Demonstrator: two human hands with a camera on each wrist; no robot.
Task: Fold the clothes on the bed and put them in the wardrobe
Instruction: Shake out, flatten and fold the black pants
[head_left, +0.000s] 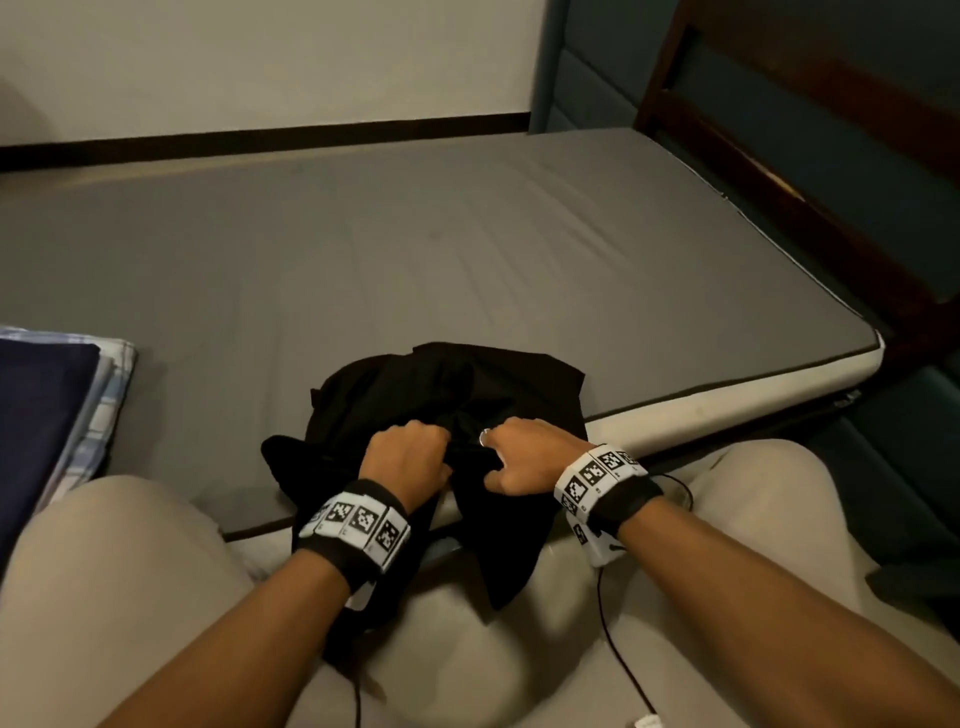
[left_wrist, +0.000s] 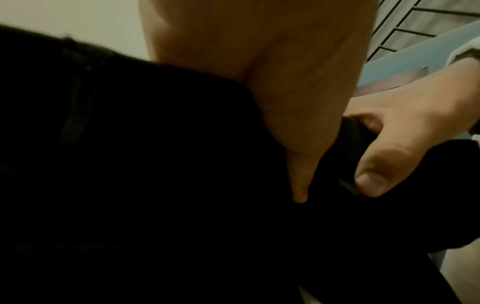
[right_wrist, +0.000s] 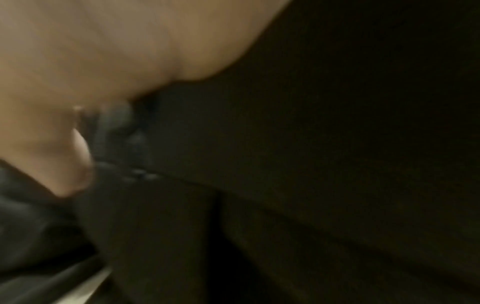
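Observation:
A crumpled black garment (head_left: 447, 389) lies at the near edge of the grey mattress (head_left: 415, 234) and hangs down over the edge between my knees. My left hand (head_left: 410, 457) grips a bunch of its cloth with curled fingers. Just to the right, my right hand (head_left: 519, 457) pinches the same cloth, thumb toward the left hand. In the left wrist view the black garment (left_wrist: 155, 164) fills the frame, with my left hand (left_wrist: 285, 102) on it and my right hand (left_wrist: 405, 144) gripping a fold. The right wrist view is blurred: my right hand (right_wrist: 78, 102) on the dark garment (right_wrist: 311, 164).
A stack of folded clothes (head_left: 57, 415), navy on top of blue plaid, sits at the left edge of the mattress. A dark wooden bed frame (head_left: 779, 182) runs along the right side. A pale wall with a dark skirting lies beyond the bed. My knees in beige trousers (head_left: 104, 571) flank the garment.

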